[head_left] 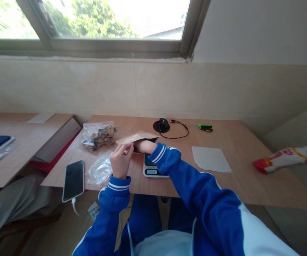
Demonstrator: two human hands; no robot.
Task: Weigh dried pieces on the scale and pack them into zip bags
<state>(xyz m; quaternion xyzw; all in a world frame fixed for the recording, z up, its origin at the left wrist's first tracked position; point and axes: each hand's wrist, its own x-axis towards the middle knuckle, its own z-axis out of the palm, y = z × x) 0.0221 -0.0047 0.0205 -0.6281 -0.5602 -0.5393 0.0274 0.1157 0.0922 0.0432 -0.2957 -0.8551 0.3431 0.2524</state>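
Pale wooden desk [249, 185]: left hand [120, 160] pinches the edge of a limp, light brown paper bag [137, 137], right hand [144, 146] inside it, fingers hidden.

Kraft paper bag [136, 137] is held just above a digital scale [150, 170], right hand [143, 146] inserted at its mouth, edge pinched by left hand [120, 160]. Zip bag of dried brown slices [99, 137] and crumpled clear plastic bag [99, 169] are laid to the left on wooden desk [212, 188]
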